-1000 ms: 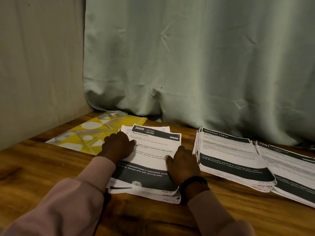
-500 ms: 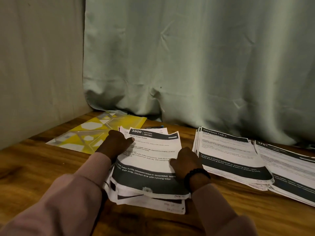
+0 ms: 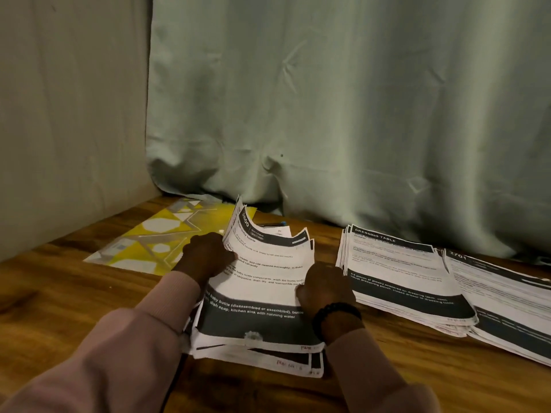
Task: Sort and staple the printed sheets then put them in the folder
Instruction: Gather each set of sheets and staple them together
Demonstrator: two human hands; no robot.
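A small stack of printed sheets with black bands lies between my hands on the wooden table. Its far end curls up off the table. My left hand grips the stack's left edge, fingers under the raised part. My right hand grips the right edge, a dark bead bracelet on the wrist. A yellow patterned folder lies flat behind my left hand. A dark and blue object, partly hidden, lies behind the sheets.
Two more piles of printed sheets lie to the right: one headed "DRESSING TABLE", another at the frame's edge. A pale green curtain hangs behind the table and a beige wall stands at left.
Both hands have gathered the stack and drawn it toward me. Its far end, flat before, now lifts and curls upward, most on the left.
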